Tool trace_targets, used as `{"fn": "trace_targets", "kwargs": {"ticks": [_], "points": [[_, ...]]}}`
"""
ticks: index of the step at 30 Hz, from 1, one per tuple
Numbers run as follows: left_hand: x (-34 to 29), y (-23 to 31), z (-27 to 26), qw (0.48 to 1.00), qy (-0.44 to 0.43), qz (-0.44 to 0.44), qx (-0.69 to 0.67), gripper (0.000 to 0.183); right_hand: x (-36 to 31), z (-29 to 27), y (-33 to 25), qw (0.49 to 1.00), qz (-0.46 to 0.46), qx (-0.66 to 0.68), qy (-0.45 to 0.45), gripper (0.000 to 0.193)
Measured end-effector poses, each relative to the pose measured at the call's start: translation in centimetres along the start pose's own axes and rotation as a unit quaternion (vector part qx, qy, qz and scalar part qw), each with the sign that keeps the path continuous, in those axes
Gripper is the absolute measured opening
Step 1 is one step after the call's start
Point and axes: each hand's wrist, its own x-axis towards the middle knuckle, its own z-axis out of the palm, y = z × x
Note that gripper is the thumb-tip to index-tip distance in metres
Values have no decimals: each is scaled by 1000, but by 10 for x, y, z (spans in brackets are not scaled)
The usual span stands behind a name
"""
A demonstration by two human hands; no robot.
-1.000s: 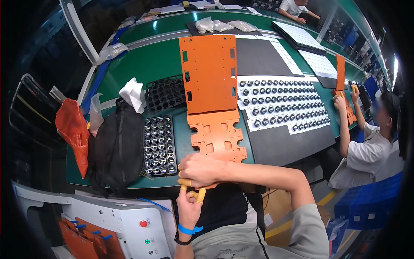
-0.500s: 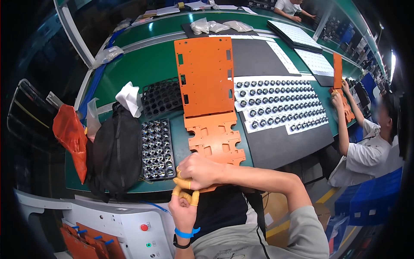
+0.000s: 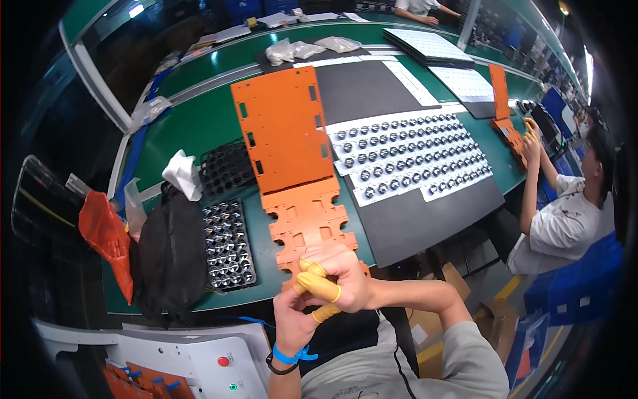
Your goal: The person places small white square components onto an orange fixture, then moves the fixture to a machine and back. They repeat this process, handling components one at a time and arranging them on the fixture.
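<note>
My left hand [image 3: 294,324], with a blue wristband and a dark band at the wrist, meets my right hand [image 3: 349,274] just above the near end of an orange hinged fixture [image 3: 307,223]. Yellow finger cots [image 3: 319,286] cover several fingertips. Both hands are closed, fingers curled against each other; whatever is pinched between them is hidden. The fixture's flat orange lid [image 3: 282,133] stands raised behind its cut-out base, whose near end my hands partly cover.
A black tray [image 3: 227,246] of round, shiny lens-like parts stands left of the fixture, beside a black bag [image 3: 169,253] and an emptier black tray [image 3: 226,166]. White sheets [image 3: 399,149] with rows of round black parts lie right, on a dark mat [image 3: 425,219]. A co-worker [image 3: 565,213] sits at the right.
The view has shifted, moving the table to the left in the picture. My hands have come closer together, with the right fingers now bent over the left ones. The co-worker's hands have risen off their fixture.
</note>
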Motion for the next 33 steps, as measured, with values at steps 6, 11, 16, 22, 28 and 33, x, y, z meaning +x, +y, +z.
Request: {"fn": "trace_targets", "kwargs": {"ticks": [6, 11, 16, 22, 28, 33], "points": [[14, 0, 31, 998, -56, -23, 20, 48, -23, -37, -19, 989, -56, -124, 54, 26], [27, -1, 42, 991, -104, -4, 89, 50, -28, -68, -44, 929, -139, -341, 33, 33], [50, 15, 50, 918, -23, 150, 366, 54, -29, -92, -64, 853, -94, -513, -24, 39], [75, 8, 58, 839, -6, 259, 478, 50, -44, -108, -56, 821, -41, -569, -21, 39], [83, -9, 58, 844, -66, 171, 503, 66, -55, -120, -42, 798, 10, -602, -28, 29], [88, -30, 50, 807, -32, 152, 569, 91, -73, -176, -26, 750, 101, -651, 59, 25]]}}
